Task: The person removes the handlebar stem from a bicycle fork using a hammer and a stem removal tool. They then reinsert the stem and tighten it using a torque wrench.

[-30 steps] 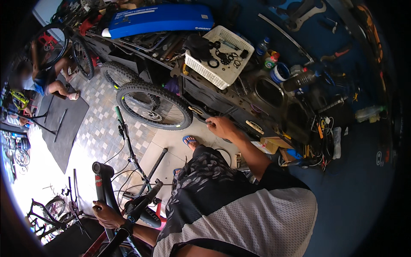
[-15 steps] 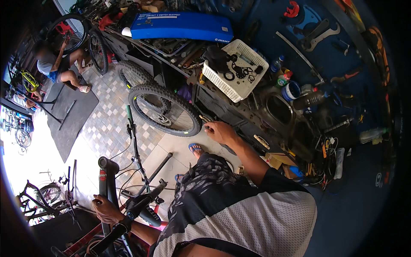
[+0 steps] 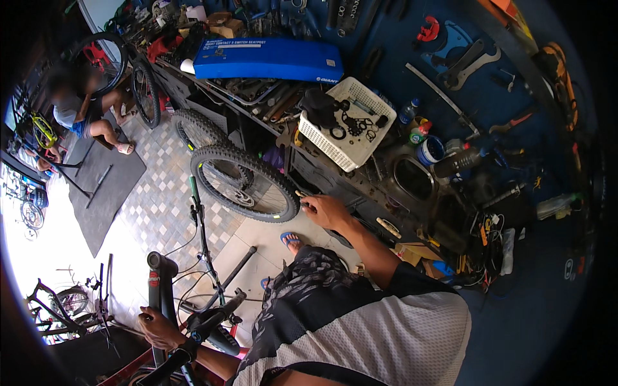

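At the lower left, my left hand [image 3: 159, 328] is closed around a dark bicycle frame [image 3: 154, 283], with fingers curled over its thick tube. A black band circles that wrist. My right hand [image 3: 323, 211] reaches out to the front of the workbench. Its fingers are curled at a pale drawer handle [image 3: 300, 193], whose end sticks out past them; the rest lies behind the hand. Just left of this hand stands a knobbly bicycle wheel [image 3: 283, 206]. A handlebar [image 3: 205, 231] with cables hangs between the frame and my legs.
On the bench sit a white plastic basket [image 3: 351, 154] of small parts, a long blue box [image 3: 267, 61], bottles and tools. A second drawer handle [image 3: 389, 228] is farther right. Another person [image 3: 77, 109] sits by a wheel at the far left, beside a dark mat [image 3: 106, 199].
The view has tilted slightly, so the bench and floor sit a little lower in the picture. Both my hands keep their places. The seated person's arm has come down.
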The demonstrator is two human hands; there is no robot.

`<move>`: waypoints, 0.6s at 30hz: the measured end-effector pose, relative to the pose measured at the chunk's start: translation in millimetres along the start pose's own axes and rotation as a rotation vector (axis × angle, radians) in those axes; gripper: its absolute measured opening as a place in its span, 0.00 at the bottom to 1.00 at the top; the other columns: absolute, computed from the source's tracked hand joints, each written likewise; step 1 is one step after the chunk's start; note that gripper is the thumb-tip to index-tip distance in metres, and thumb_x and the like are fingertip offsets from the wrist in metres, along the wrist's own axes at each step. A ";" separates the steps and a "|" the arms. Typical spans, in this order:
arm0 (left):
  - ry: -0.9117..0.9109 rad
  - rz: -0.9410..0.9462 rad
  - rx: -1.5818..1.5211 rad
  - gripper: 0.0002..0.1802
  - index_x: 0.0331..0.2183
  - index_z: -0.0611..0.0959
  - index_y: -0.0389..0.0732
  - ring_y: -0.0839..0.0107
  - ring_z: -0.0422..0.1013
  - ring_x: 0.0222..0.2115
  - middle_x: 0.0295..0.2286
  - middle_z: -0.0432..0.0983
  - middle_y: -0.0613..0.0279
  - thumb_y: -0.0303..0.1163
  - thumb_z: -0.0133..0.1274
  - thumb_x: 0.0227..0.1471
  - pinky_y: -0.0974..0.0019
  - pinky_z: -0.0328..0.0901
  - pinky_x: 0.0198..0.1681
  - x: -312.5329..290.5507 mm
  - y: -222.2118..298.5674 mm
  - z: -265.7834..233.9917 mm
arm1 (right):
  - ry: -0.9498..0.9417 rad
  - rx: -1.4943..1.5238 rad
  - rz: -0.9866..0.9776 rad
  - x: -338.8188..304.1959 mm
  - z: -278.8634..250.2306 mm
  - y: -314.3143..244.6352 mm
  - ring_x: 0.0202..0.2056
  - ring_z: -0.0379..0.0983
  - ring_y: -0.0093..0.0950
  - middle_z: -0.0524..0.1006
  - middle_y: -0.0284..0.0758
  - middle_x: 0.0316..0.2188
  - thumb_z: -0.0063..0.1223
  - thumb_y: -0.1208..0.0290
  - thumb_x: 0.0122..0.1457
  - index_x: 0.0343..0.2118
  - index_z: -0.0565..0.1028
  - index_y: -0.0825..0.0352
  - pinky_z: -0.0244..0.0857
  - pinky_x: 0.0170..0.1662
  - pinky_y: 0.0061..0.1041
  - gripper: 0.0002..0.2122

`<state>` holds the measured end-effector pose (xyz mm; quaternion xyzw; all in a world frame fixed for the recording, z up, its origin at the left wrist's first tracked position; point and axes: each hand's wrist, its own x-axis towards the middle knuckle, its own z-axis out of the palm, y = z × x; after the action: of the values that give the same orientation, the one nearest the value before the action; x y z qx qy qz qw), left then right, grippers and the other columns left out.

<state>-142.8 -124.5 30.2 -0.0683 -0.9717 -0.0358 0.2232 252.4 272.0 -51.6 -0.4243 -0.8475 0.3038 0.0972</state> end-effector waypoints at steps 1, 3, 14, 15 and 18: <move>-0.011 -0.005 0.006 0.28 0.31 0.85 0.40 0.45 0.76 0.28 0.28 0.82 0.48 0.54 0.45 0.69 0.44 0.67 0.34 0.3 0.5 0.1 | 0.007 -0.007 0.002 1.7 -0.8 -1.4 0.38 0.82 0.43 0.85 0.42 0.37 0.58 0.61 0.65 0.53 0.80 0.64 0.75 0.41 0.41 0.17; -0.024 -0.021 0.035 0.28 0.31 0.85 0.39 0.46 0.76 0.28 0.28 0.82 0.48 0.53 0.46 0.69 0.45 0.67 0.34 1.1 0.0 0.4 | 0.034 0.042 -0.030 6.3 -3.2 -5.9 0.41 0.82 0.45 0.85 0.43 0.37 0.57 0.60 0.65 0.52 0.80 0.62 0.75 0.44 0.43 0.16; 0.023 -0.041 0.010 0.24 0.32 0.85 0.40 0.45 0.77 0.32 0.30 0.82 0.49 0.51 0.48 0.67 0.45 0.67 0.37 -0.6 -1.8 5.7 | 0.271 0.314 -0.261 108.9 -89.6 -62.5 0.33 0.82 0.32 0.84 0.38 0.32 0.59 0.63 0.67 0.56 0.78 0.67 0.75 0.38 0.31 0.18; 0.022 -0.044 0.021 0.24 0.32 0.85 0.40 0.45 0.77 0.32 0.31 0.82 0.49 0.50 0.48 0.67 0.45 0.67 0.37 -0.8 -1.9 5.1 | 0.309 0.353 -0.274 124.5 -101.2 -66.9 0.33 0.82 0.30 0.85 0.38 0.33 0.59 0.64 0.67 0.56 0.78 0.67 0.75 0.38 0.30 0.18; -0.022 -0.072 0.038 0.24 0.32 0.84 0.40 0.43 0.77 0.33 0.33 0.83 0.48 0.50 0.48 0.67 0.44 0.68 0.38 -1.2 -1.8 4.1 | 0.425 0.420 -0.358 193.3 -139.5 -75.2 0.35 0.82 0.28 0.85 0.37 0.35 0.58 0.65 0.67 0.59 0.76 0.68 0.75 0.39 0.30 0.20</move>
<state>-143.8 -126.0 25.9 -0.0292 -0.9764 -0.0246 0.2124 141.7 448.5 86.5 -0.2934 -0.7884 0.3545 0.4082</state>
